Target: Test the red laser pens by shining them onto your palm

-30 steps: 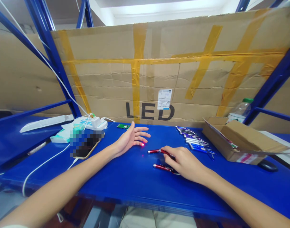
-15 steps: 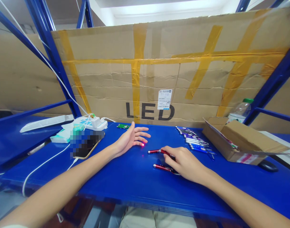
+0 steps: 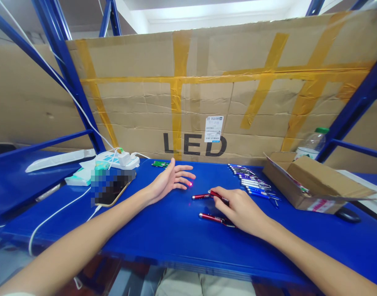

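Observation:
My right hand (image 3: 239, 209) pinches a small red pen light (image 3: 207, 196) that lies nearly flat on the blue table (image 3: 176, 230), its tip pointing left. A red light spot (image 3: 191, 184) glows at the fingertips of my left hand (image 3: 171, 181), which rests on the table, palm turned right, fingers spread and holding nothing. A second red pen light (image 3: 213, 218) lies just in front of my right hand. A row of several blue and silver pen lights (image 3: 253, 183) lies to the right.
A taped cardboard sheet marked LED (image 3: 207, 102) stands at the back. An open cardboard box (image 3: 314, 183) and a water bottle (image 3: 313, 144) are at the right. A phone (image 3: 111, 187), power strip (image 3: 119, 158), tissue pack (image 3: 80, 176) and white cable (image 3: 58, 213) lie at the left.
My right hand has shifted slightly upward and the red spot has moved from my left little finger a bit to the right and farther back. The left hand has stayed put.

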### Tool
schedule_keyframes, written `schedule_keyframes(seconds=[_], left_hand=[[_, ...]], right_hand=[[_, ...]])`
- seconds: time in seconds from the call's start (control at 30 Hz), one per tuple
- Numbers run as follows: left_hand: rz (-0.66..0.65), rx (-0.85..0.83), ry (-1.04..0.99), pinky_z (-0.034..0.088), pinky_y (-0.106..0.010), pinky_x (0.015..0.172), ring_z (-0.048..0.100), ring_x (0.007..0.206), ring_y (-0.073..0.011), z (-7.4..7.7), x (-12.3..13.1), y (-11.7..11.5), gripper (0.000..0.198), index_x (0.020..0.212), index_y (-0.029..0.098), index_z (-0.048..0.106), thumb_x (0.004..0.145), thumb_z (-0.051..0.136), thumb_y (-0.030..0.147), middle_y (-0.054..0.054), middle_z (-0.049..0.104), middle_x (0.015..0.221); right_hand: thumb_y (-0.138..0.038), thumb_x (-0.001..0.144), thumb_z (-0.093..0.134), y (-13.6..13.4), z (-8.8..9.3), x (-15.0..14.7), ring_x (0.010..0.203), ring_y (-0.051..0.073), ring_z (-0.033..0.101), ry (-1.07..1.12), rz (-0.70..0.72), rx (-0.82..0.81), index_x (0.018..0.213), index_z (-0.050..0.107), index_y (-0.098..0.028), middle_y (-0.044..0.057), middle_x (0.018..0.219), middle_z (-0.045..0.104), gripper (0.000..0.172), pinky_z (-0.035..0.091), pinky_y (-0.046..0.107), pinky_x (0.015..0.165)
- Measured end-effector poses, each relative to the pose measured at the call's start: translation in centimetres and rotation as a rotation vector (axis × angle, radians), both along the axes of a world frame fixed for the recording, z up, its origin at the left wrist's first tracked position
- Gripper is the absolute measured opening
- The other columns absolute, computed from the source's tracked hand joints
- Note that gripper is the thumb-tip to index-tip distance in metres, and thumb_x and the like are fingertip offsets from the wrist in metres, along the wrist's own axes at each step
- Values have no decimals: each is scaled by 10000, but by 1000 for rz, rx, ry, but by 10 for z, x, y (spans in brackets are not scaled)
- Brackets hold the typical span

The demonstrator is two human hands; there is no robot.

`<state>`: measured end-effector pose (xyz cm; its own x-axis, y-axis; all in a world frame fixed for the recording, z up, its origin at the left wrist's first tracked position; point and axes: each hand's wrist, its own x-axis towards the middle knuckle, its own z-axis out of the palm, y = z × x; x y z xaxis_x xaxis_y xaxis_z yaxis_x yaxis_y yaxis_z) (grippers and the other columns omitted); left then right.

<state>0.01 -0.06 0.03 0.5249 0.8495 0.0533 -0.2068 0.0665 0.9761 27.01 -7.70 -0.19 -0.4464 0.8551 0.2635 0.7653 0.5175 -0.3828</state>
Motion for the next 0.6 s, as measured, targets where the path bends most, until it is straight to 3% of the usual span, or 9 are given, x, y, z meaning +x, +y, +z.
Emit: schedule_keyframes(seconds=[0.6], left_hand=[[-3,-1,3,564,-321,822,720,951,-230,0,0,0,776,1344,136,704,1068,333,758,-199,750,1259]], right_hand=[[-344,1089,391,1,0,0,647,210,658,-10,8,2,1096,719,-224,32,753,735,349,374,308,636]])
